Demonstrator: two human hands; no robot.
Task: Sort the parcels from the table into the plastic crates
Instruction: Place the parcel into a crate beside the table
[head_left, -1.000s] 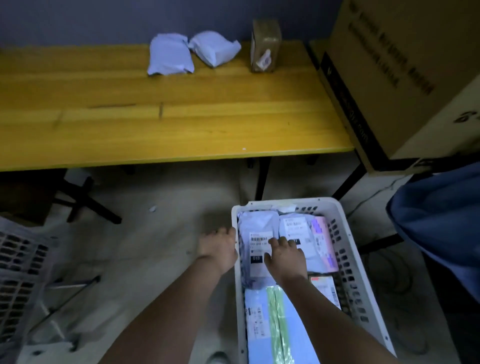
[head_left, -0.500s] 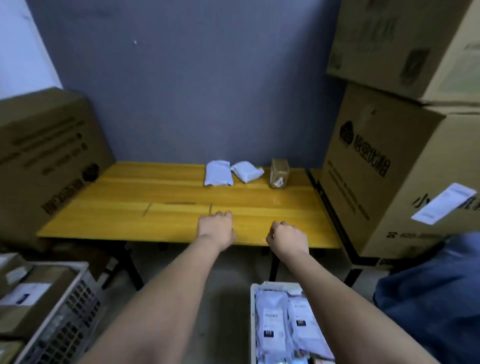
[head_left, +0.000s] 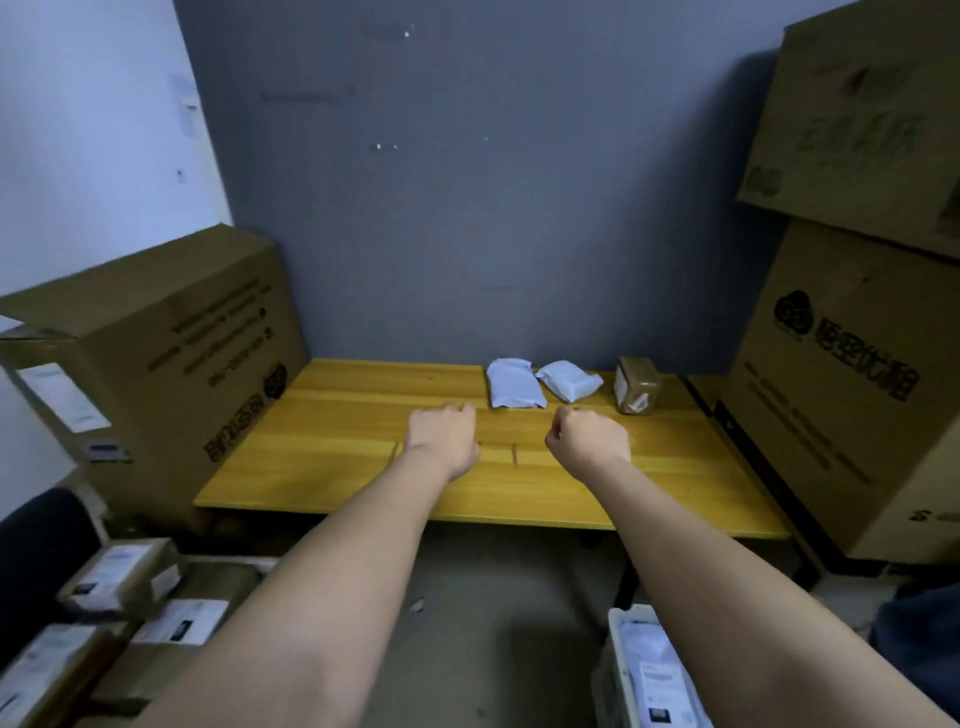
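Now both hands — left (head_left: 441, 439) and right (head_left: 589, 441), loosely curled, empty — should uncurl over the nearest parcel (head_left: 514, 384) and grip its edges.

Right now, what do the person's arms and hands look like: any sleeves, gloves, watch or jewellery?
Both arms are bare from the frame's bottom edge to the wrists, no sleeve showing. The left hand and right hand wear no gloves. No watch, bracelet or ring shows on either wrist or hand.
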